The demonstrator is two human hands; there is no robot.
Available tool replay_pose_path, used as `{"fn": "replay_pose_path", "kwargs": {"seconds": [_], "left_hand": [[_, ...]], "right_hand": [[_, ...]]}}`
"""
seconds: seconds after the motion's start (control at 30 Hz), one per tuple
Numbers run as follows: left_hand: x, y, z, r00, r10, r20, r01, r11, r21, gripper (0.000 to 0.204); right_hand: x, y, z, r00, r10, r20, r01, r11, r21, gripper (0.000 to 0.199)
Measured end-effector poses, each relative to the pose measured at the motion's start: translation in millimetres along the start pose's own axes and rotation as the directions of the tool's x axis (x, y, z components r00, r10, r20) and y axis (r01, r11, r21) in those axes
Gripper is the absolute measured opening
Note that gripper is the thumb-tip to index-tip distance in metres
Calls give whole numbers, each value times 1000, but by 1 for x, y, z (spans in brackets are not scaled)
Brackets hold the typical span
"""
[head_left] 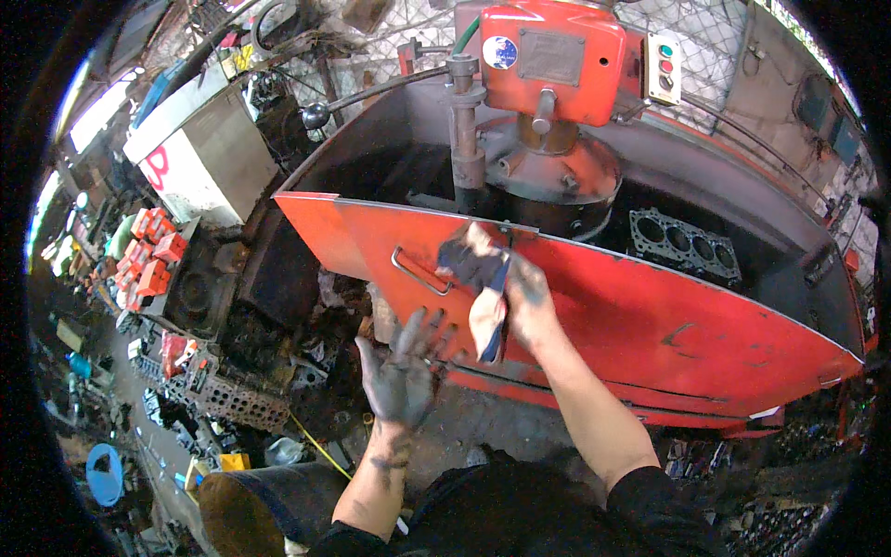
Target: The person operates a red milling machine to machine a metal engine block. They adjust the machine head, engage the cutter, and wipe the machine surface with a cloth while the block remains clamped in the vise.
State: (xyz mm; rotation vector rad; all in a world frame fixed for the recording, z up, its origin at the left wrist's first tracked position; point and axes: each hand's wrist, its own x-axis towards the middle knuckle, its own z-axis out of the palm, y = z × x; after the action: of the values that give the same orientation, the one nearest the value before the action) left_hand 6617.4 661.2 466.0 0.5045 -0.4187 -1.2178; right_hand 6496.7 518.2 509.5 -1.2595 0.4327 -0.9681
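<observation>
My left hand (401, 376) is held palm up with its fingers spread and nothing in it; black grime covers the palm and fingers. My right hand (530, 299) grips a crumpled dark and pale rag (475, 265), one end of which hangs down. Both hands are in front of the red front panel (594, 316) of a large machine, and a bare metal handle (420, 272) on it lies just left of the rag. Inside the machine's trough, to the right, rests a metal engine part (684, 243) with several round bores in a row.
Above the trough hangs the red machine head (554, 60) over a round metal housing (557, 176). A control box with buttons (662, 67) is at its right. On the left are a white cabinet (209, 153), orange boxes (153, 255) and a perforated metal block (227, 385). A rusty drum (246, 511) stands near me.
</observation>
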Motion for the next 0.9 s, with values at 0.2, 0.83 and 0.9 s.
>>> {"fn": "replay_pose_path", "kwargs": {"seconds": [0.2, 0.83, 0.9], "left_hand": [[-2, -40, 5, 989, 148, -21, -142, 975, 169, 86], [-12, -35, -62, 966, -27, 256, 61, 990, -124, 50], [-18, -26, -53, 908, -60, 414, 141, 976, -168, 48]], "right_hand": [[-76, 25, 72, 940, -306, 150, 324, 663, -675, 58], [-39, 30, 10, 920, -352, 174, 357, 567, -742, 51], [-46, 32, 3, 884, -413, 218, 444, 598, -667, 51]]}}
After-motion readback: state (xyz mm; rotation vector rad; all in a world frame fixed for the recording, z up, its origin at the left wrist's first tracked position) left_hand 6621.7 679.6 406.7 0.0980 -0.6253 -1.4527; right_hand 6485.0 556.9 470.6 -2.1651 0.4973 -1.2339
